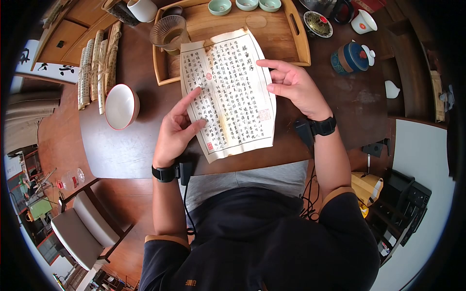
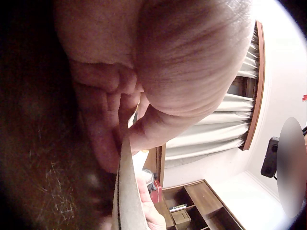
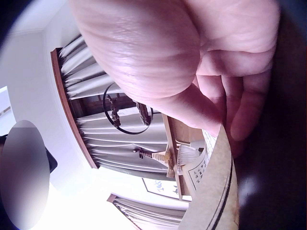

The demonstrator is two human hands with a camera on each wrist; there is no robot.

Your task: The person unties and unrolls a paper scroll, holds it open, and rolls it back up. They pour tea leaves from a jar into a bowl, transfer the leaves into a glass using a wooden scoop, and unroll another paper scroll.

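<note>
A sheet of aged paper [image 1: 233, 97], covered in columns of handwritten characters with red seals, is held up over the dark table in the head view. Its top edge is browned and ragged, and the sheet bows slightly. My left hand [image 1: 175, 131] pinches its left edge, thumb in front and fingers behind. On the opposite side my right hand [image 1: 301, 89] grips the right edge between thumb and fingers. The left wrist view shows the paper [image 2: 128, 191] nearly edge-on below the thumb. In the right wrist view the paper's back [image 3: 211, 196] runs down from the fingertips.
Behind the sheet stands a wooden tray [image 1: 204, 31] with a ribbed glass pitcher [image 1: 167, 34] and green cups [image 1: 247, 4]. A white bowl [image 1: 121, 107] and rolled scrolls [image 1: 99, 70] lie left. A blue lidded jar [image 1: 350, 58] and lidded bowl [image 1: 318, 24] stand right.
</note>
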